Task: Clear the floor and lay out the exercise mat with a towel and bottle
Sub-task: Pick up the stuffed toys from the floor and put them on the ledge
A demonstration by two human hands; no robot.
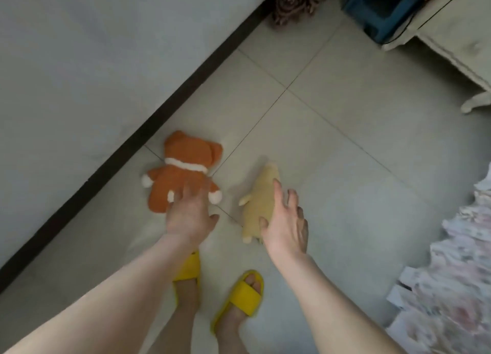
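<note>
1. The left hand [190, 215] is reaching for the orange bear [183, 167] on the floor [345, 146], fingers seemingly spread, blurred.
2. The right hand [285, 220], fingers spread, is closing around the yellow toy [261, 194], probably to clear space; the mat is not visible.

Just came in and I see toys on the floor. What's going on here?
A person in yellow slippers is bending over the tiled floor, reaching for two plush toys. The left hand is spread over the orange teddy bear; the right hand is open beside the pale yellow plush. Neither toy is lifted yet. No mat, towel or bottle is in view.
</note>
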